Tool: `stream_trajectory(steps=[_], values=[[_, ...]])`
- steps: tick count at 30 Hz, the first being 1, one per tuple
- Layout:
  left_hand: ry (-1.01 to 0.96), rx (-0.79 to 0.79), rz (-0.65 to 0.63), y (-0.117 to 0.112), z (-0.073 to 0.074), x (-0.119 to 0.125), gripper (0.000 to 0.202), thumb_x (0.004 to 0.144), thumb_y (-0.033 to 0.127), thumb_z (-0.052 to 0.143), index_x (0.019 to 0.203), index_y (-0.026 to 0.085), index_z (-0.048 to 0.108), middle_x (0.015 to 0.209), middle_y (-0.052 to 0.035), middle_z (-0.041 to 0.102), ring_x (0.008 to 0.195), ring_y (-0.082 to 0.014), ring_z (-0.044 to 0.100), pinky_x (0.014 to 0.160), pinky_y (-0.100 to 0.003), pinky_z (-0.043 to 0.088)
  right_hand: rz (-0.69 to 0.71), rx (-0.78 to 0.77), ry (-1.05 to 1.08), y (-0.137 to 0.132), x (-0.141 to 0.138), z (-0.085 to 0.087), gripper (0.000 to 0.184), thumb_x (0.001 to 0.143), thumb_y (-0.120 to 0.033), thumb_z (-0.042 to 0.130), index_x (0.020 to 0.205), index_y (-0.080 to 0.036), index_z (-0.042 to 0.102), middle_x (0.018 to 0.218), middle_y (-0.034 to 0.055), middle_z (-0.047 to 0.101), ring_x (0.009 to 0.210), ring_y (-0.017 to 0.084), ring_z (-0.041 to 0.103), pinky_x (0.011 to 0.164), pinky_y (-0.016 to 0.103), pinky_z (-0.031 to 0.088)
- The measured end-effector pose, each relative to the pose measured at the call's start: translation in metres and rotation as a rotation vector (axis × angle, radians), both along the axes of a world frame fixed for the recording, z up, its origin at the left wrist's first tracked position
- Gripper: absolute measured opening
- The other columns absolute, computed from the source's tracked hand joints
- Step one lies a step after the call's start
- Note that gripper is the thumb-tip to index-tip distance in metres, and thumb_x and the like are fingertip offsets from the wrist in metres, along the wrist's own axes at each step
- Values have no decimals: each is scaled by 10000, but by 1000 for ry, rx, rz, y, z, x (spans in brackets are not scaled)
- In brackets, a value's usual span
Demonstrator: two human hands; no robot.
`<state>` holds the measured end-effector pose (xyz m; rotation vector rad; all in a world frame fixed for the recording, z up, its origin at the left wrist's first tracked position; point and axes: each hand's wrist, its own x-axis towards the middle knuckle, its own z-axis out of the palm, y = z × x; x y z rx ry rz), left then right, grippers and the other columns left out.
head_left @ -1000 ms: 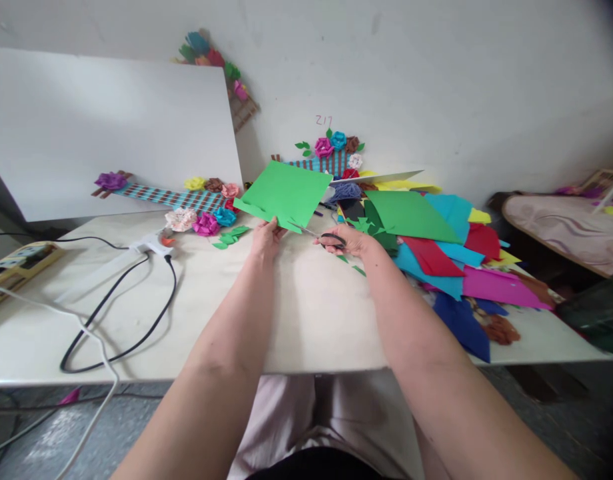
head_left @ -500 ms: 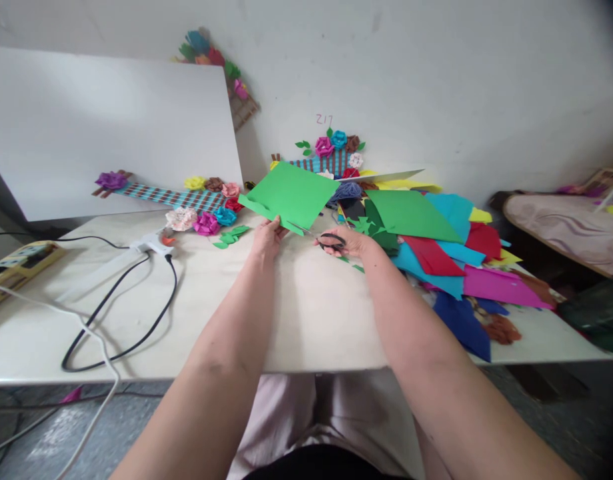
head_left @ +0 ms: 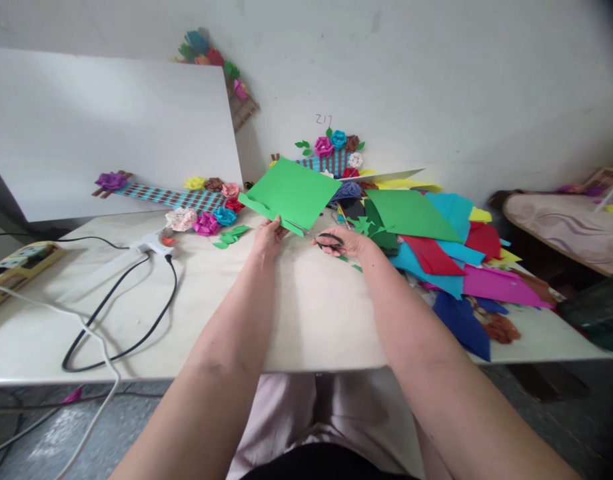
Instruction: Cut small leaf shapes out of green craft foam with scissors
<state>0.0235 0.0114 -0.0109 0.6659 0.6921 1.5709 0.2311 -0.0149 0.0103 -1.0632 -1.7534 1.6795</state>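
Observation:
My left hand (head_left: 266,239) pinches the near edge of a bright green paper sheet (head_left: 291,193) and holds it tilted above the table. My right hand (head_left: 347,241) is closed round the black handles of a pair of scissors (head_left: 322,237). The blades point left and meet the sheet's lower edge, right beside my left fingers. The sheet's left edge has notches cut out of it. Small green paper leaves (head_left: 230,236) lie on the table just left of my left hand.
A heap of coloured paper sheets (head_left: 446,253) covers the table's right side. Paper-flower decorations (head_left: 196,200) and a white board (head_left: 111,127) stand at the back left. A power strip (head_left: 149,243) with black and white cables (head_left: 111,313) lies at the left.
The green sheet has turned slightly and shifted right, and the scissors have moved further into its lower edge. Both hands stay in nearly the same place.

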Motion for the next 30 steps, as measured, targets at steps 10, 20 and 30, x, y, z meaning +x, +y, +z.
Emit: stream_trajectory(steps=[10, 20, 30], values=[[28, 12, -10, 2, -3, -1, 72, 779, 129, 598, 849, 146, 595, 785, -43, 696, 740, -131, 666, 848, -324, 523, -20, -20, 1, 0, -2, 1, 157, 817, -229, 603, 860, -77, 605, 444, -40, 491, 321, 39, 353, 298, 149, 231], [30, 20, -23, 5, -4, -2, 51, 789, 113, 583, 825, 147, 600, 766, -39, 697, 700, -122, 661, 828, -309, 534, -43, -27, -10, -5, -3, 6, 113, 827, -176, 573, 841, -72, 614, 436, -33, 487, 327, 42, 350, 299, 150, 227], [34, 19, -26, 1, -2, -1, 59, 780, 97, 579, 813, 141, 600, 766, -40, 693, 715, -131, 665, 839, -326, 527, -45, -37, -9, -7, -3, 9, 114, 806, -174, 600, 815, -63, 622, 434, -29, 495, 329, 39, 358, 291, 147, 234]])
